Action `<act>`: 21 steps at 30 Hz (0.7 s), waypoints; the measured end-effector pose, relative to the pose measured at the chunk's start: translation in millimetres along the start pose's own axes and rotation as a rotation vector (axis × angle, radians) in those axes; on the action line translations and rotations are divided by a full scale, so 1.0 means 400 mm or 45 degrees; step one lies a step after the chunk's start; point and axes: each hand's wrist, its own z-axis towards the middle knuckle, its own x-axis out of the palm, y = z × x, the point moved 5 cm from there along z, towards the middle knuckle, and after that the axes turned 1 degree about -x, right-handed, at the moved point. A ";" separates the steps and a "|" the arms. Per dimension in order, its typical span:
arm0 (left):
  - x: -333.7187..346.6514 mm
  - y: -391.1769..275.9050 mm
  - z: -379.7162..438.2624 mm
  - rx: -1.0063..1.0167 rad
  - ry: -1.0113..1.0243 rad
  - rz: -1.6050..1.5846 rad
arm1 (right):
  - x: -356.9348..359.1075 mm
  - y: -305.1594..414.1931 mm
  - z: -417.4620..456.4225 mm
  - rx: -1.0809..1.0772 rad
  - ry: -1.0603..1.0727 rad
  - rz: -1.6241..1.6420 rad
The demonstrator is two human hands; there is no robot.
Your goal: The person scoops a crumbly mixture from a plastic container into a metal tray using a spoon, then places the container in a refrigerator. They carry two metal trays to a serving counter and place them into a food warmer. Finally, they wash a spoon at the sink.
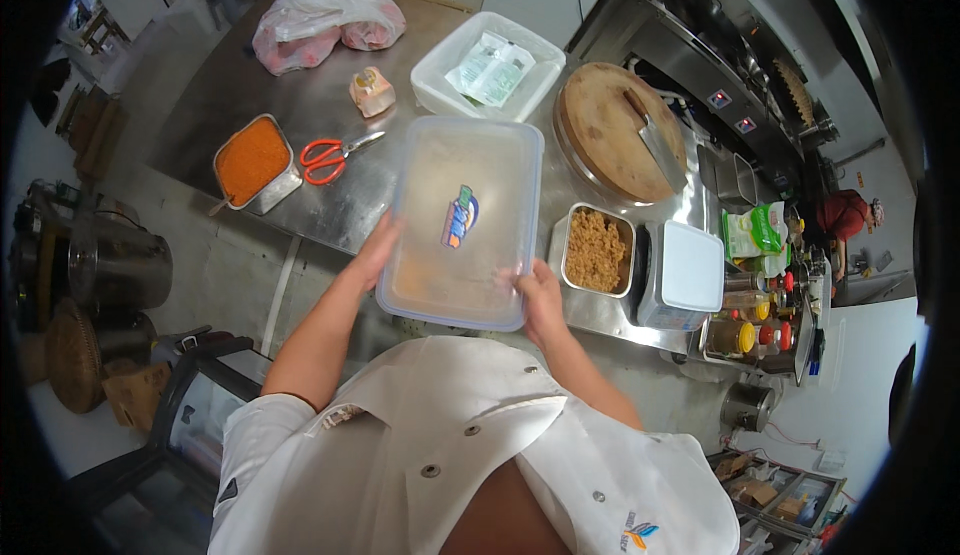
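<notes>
Between my two hands is a large translucent plastic food container with a lid (469,277), its lid bearing a printed logo. My left hand (381,249) grips its left side, and my right hand (541,296) holds the lower right side with the thumb over the rim. What is inside shows only as a pale blur. Just beyond the container stands an open white plastic tub (431,82) with a printed packet (491,68) in it. Right of my right hand is a steel pan of brown crumbly food (596,249).
On the steel table (330,217) lie red-handled scissors (326,161), a pan of orange powder (255,161), a small wrapped package (372,92) and a plastic bag (322,22). A cleaver (660,153) rests on a round chopping board (600,131). A lidded tub (684,273) and jars (731,337) stand right; a person (844,213) is beyond.
</notes>
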 end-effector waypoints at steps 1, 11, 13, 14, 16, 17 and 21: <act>0.003 0.001 0.001 -0.010 -0.026 0.125 | -0.005 0.004 -0.015 -0.068 -0.106 -0.281; 0.010 -0.023 0.060 0.074 -0.248 0.674 | -0.029 -0.017 0.009 -0.356 -0.303 -1.122; 0.011 -0.029 0.058 0.056 -0.228 0.694 | -0.023 -0.025 0.002 -0.322 -0.286 -1.094; 0.006 -0.030 0.054 0.038 -0.214 0.706 | -0.026 -0.037 0.005 -0.312 -0.277 -1.119; 0.028 -0.055 0.033 0.033 -0.170 0.697 | -0.044 -0.045 -0.001 -0.285 -0.263 -1.196; 0.031 -0.070 0.013 0.044 -0.152 0.671 | -0.041 -0.048 0.003 -0.268 -0.246 -1.251; 0.019 -0.036 0.008 0.051 -0.242 0.649 | -0.019 -0.012 -0.017 -0.212 -0.209 -1.183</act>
